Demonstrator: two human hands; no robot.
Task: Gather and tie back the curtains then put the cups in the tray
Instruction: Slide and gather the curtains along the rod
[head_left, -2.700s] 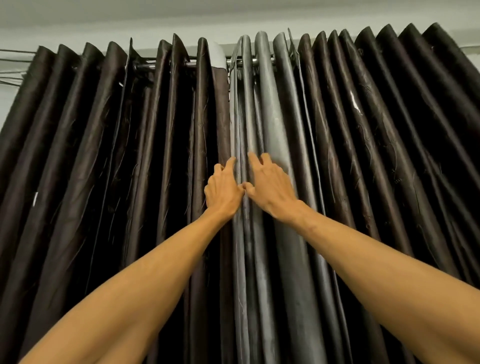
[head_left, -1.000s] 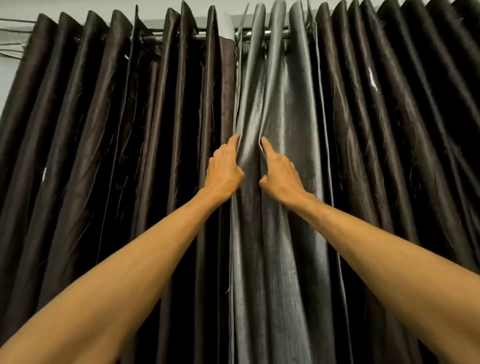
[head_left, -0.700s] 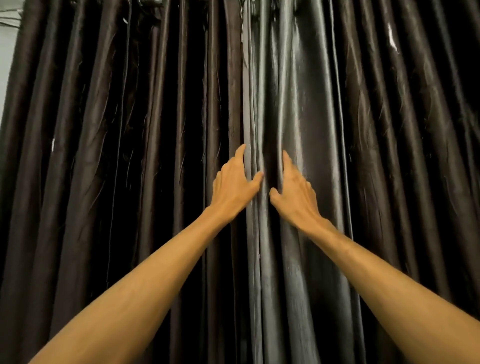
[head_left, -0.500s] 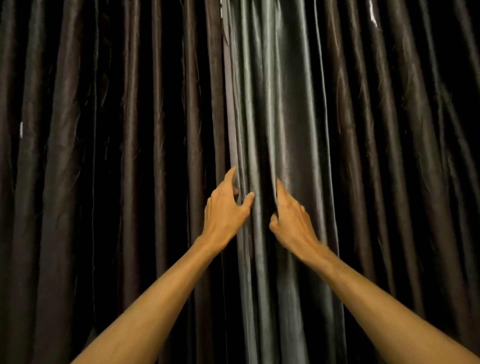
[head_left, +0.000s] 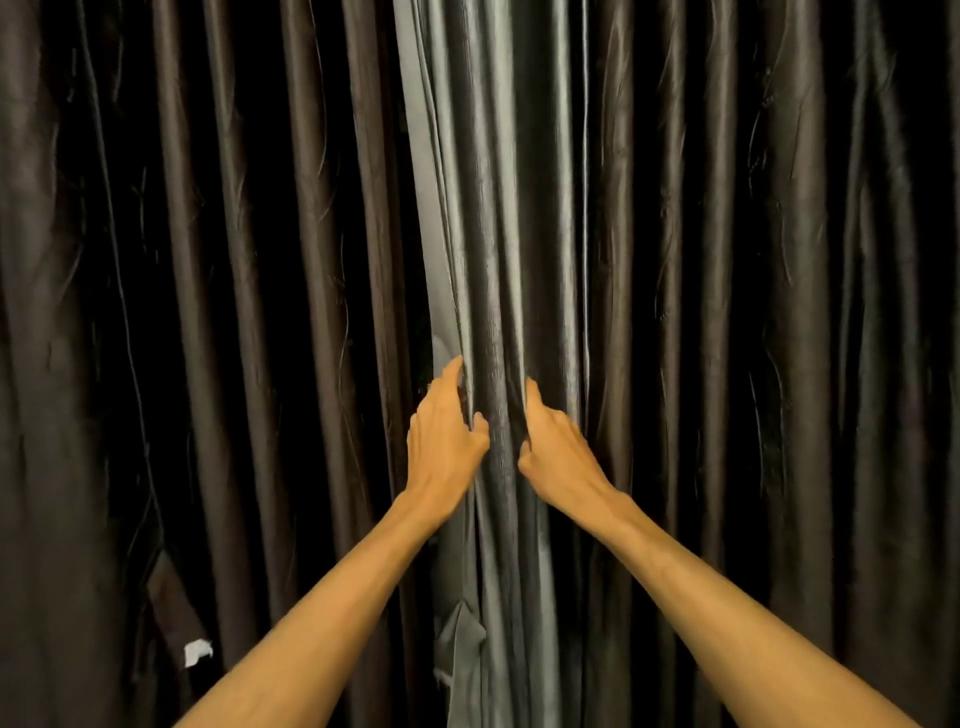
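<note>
Head view shows your left hand (head_left: 447, 436) and right hand (head_left: 558, 452) now lower down the curtains (head_left: 498, 234), each pinching the grey fold (head_left: 501, 447) between them, so gathering is only starting.

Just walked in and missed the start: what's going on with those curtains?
A person faces the closed curtains with both arms stretched out. The left hand and right hand sit at the middle, one on each side of a grey fold, fingers tucked into the pleats. Whether they grip it is unclear. Nothing is gathered or tied back yet.
</note>
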